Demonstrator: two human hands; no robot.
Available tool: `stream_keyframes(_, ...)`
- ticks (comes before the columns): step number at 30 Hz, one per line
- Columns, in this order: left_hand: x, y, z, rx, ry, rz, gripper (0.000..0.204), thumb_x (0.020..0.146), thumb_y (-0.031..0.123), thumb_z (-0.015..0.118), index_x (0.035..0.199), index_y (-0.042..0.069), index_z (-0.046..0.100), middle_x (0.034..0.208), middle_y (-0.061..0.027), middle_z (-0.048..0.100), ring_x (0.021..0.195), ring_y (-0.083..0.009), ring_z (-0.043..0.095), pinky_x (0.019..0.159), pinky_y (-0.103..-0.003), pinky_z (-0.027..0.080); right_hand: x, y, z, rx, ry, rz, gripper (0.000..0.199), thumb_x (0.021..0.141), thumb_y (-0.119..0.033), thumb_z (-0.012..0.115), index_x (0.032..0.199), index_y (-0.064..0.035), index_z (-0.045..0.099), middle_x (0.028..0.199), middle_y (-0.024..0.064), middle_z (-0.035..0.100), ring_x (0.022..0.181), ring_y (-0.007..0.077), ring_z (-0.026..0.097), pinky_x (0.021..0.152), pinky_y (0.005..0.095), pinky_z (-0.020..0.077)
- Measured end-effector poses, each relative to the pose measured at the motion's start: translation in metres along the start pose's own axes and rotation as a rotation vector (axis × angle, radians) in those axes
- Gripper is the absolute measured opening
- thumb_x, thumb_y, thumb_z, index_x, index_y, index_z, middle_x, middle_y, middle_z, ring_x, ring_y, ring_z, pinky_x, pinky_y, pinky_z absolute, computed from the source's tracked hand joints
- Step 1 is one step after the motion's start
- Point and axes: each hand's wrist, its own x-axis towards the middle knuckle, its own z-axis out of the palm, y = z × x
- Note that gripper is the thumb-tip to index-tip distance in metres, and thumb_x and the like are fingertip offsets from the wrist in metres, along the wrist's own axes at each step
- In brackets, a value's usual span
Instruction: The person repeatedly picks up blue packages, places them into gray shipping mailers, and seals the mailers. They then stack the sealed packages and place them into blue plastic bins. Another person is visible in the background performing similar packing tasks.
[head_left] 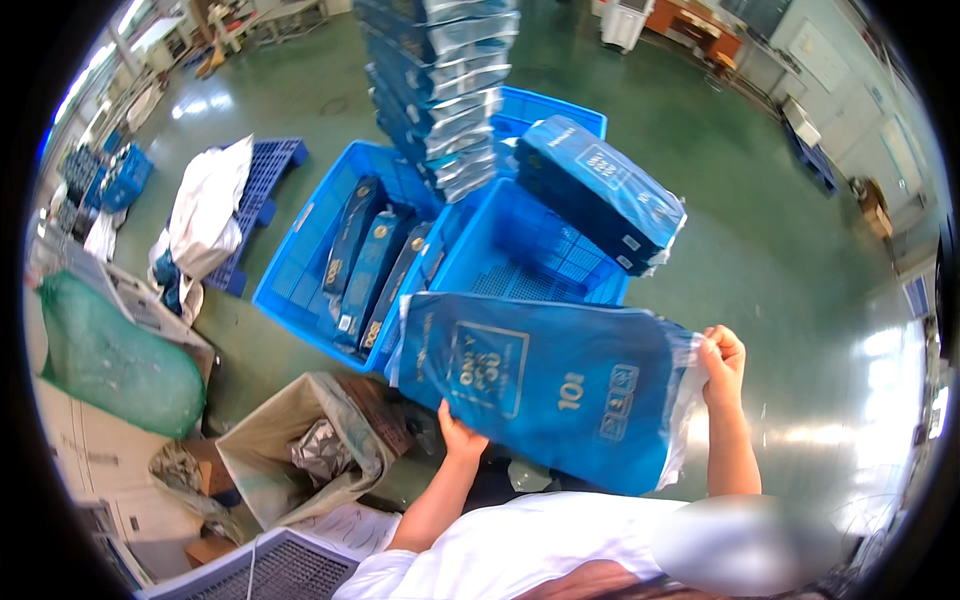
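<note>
A large flat blue plastic bag (pixel 545 390) with pale printing is stretched out in front of me, above the near end of a blue crate. My left hand (pixel 462 434) is closed on its near edge, thumb on top, other fingers partly hidden underneath. My right hand (pixel 723 365) pinches the clear crinkled end at the right. Just beyond, a filled blue pack (pixel 600 190) rests tilted across the rim of the blue crate (pixel 480 235). What the bag contains, if anything, cannot be seen.
A second blue crate (pixel 285 275) at the left holds several upright blue packs (pixel 365 265). A tall stack of packs (pixel 435 90) rises behind. Near my left arm stands an open beige sack (pixel 265 440). A blue pallet (pixel 262 195) with white sacks lies farther left.
</note>
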Motion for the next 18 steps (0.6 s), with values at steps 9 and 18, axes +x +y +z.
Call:
stream_keyframes(9,0.27,-0.156,0.173,0.367,-0.128,-0.157,0.05,0.079,0.043,0.05,0.116,0.01,0.047,0.112,-0.0083,0.054,0.104,-0.0255,0.05,0.086,-0.043,0.042,0.133,0.136,-0.229,0.154,0.473,-0.114,0.014,0.088,-0.011,0.05,0.077,-0.0111,0.043,0.072,-0.0043,0.046,0.065,0.0021,0.041,0.06,0.0152,0.0339)
stream_keyframes(18,0.535,-0.166,0.289,0.774,-0.118,0.019,0.052,0.076,0.048,0.052,0.113,0.012,0.049,0.108,-0.008,0.056,0.095,-0.0267,0.054,0.074,-0.045,0.046,0.357,0.285,-0.249,0.221,0.597,-0.067,0.019,0.091,-0.02,0.047,0.075,-0.011,0.04,0.061,-0.005,0.038,0.053,0.0029,0.032,0.047,0.018,0.0275)
